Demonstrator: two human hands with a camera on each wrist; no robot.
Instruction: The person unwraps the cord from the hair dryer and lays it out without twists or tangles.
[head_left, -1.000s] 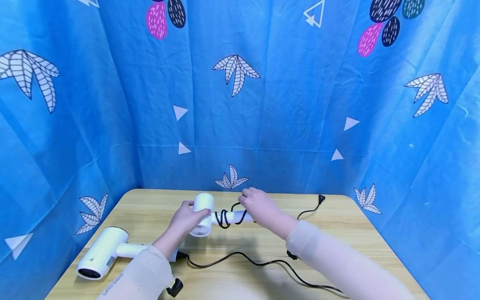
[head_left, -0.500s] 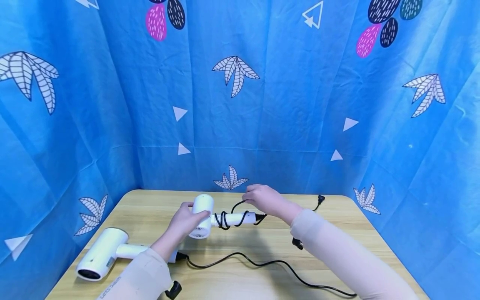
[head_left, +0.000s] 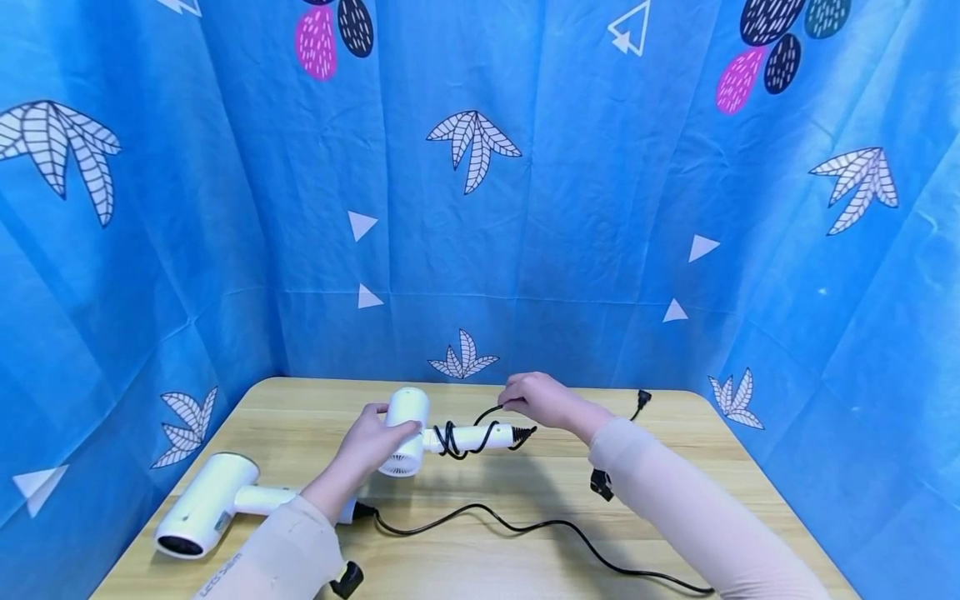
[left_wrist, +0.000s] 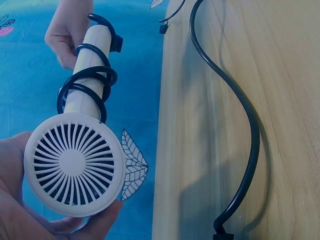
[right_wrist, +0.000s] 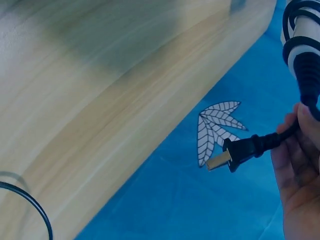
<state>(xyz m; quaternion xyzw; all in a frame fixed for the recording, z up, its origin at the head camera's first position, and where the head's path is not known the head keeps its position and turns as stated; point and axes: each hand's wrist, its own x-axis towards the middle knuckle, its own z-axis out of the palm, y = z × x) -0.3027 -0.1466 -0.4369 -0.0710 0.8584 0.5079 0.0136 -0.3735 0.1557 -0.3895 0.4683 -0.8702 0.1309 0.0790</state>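
My left hand (head_left: 371, 437) grips a white hair dryer (head_left: 406, 412) round its barrel, holding it above the table. The handle points right, with a black power cord (head_left: 450, 437) looped round it. In the left wrist view, the slotted round grille (left_wrist: 72, 162) faces the camera. Beyond the handle's end, my right hand (head_left: 551, 402) pinches the cord between thumb and fingers. Its two-pin plug (right_wrist: 242, 151) sticks out from that hand in the right wrist view. A second white hair dryer (head_left: 206, 504) lies at the table's left, its handle partly hidden by my left forearm.
The second dryer's black cord (head_left: 517, 527) snakes across the front of the wooden table (head_left: 315, 400). Another plug (head_left: 642, 397) lies near the back right edge, its cord passing behind my right arm. A blue patterned curtain (head_left: 480, 250) encloses the table's back and sides.
My right hand has moved right, away from the handle, drawing the cord's end along with it. The handle's tip now shows. The left hand and its hair dryer have hardly moved.
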